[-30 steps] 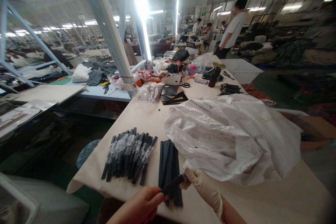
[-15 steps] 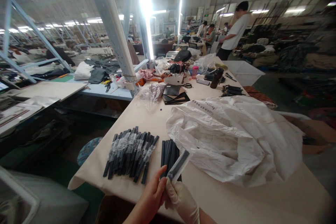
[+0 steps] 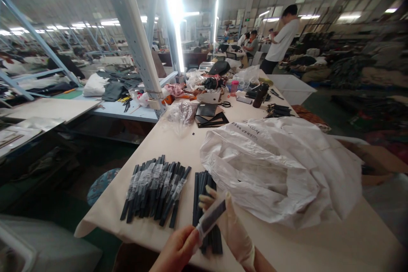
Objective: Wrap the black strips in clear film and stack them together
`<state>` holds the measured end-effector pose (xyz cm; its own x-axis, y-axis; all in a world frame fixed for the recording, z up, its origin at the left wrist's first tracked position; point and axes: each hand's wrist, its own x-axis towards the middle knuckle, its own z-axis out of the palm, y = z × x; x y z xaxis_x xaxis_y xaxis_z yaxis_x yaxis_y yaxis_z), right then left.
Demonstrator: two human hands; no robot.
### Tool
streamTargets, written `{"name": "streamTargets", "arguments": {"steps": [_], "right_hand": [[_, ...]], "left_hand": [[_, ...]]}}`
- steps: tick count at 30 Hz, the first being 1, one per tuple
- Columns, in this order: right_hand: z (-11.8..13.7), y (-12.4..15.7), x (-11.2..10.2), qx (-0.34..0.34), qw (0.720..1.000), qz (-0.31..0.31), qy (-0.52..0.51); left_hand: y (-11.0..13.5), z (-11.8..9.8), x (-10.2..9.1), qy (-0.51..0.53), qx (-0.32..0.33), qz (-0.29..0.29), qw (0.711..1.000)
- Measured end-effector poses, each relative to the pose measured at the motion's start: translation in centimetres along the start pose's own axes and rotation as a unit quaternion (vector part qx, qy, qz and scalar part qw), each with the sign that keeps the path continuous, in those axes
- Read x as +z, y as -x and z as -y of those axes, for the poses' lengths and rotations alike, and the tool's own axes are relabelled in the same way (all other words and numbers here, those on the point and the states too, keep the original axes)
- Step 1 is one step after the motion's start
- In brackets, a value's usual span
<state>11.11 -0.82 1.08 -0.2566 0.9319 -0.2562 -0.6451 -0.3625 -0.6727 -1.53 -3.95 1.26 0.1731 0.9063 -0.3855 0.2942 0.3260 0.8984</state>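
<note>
My bare left hand [image 3: 181,244] is closed around the near end of a dark flat strip [image 3: 214,216] partly wrapped in clear plastic. The strip points up and away to the right. My right hand [image 3: 231,225], in a pale glove, is at its far end with fingers spread; the thumb lies by the tip, and whether it touches I cannot tell. Beneath both hands, partly hidden, lies a stack of bare dark strips [image 3: 200,187]. To the left is a pile of similar strips [image 3: 153,191] with clear wrapping around their middles.
A large crumpled white plastic bag [image 3: 280,170] covers the table's right side. Farther back are a clear bag [image 3: 180,114], black flat pieces [image 3: 207,110], scissors [image 3: 226,104], a pink bottle [image 3: 234,88] and a dark bottle [image 3: 261,95]. A person in a white shirt [image 3: 282,42] stands beyond.
My right hand has left its place beside my left at the strip's near end, moved up toward the far end and spread its fingers. My left hand still holds the strip, slightly lower.
</note>
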Motion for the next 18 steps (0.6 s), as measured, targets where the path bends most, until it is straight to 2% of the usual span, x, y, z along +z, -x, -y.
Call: {"name": "streamTargets", "arguments": {"steps": [2,5,7,9,10,12,13,14,16,18], "right_hand": [[-0.3,-0.4,0.3,-0.016,0.998,-0.032,-0.047],[-1.7,-0.8,0.3,0.038,0.999,0.010,0.002],[-2.0,-1.4,-1.2,0.053,0.997,0.013,0.063],[-0.8,-2.7,-4.1,0.044,0.992,-0.040,0.108],[0.2,-3.6,-5.9,0.037,0.989,-0.083,0.120],[3.1,-5.8,-9.7,-0.036,0.976,-0.190,0.105],[4.6,-7.2,-11.5,-0.020,0.968,-0.233,0.088],[6.1,-8.6,-13.1,-0.022,0.962,-0.260,0.077],[8.6,-11.7,-15.4,-0.016,0.955,-0.291,0.056],[10.4,-15.1,-16.9,0.011,0.952,-0.305,0.031]], "left_hand": [[-0.4,0.5,0.5,-0.011,0.029,-0.001,1.000],[-1.7,1.8,0.5,-0.031,0.049,-0.032,0.998],[-2.9,3.2,-1.4,-0.090,0.022,-0.048,0.995],[-4.4,4.8,-5.0,-0.198,0.017,-0.112,0.974],[-5.2,5.5,-7.1,-0.270,0.044,-0.167,0.947],[-7.0,6.9,-11.1,-0.417,0.080,-0.266,0.865],[-7.9,7.4,-12.6,-0.437,0.077,-0.285,0.850],[-8.8,7.9,-13.7,-0.481,0.072,-0.299,0.821],[-10.2,8.5,-14.7,-0.563,0.051,-0.278,0.777],[-11.2,8.8,-14.8,-0.632,0.033,-0.238,0.737]]}}
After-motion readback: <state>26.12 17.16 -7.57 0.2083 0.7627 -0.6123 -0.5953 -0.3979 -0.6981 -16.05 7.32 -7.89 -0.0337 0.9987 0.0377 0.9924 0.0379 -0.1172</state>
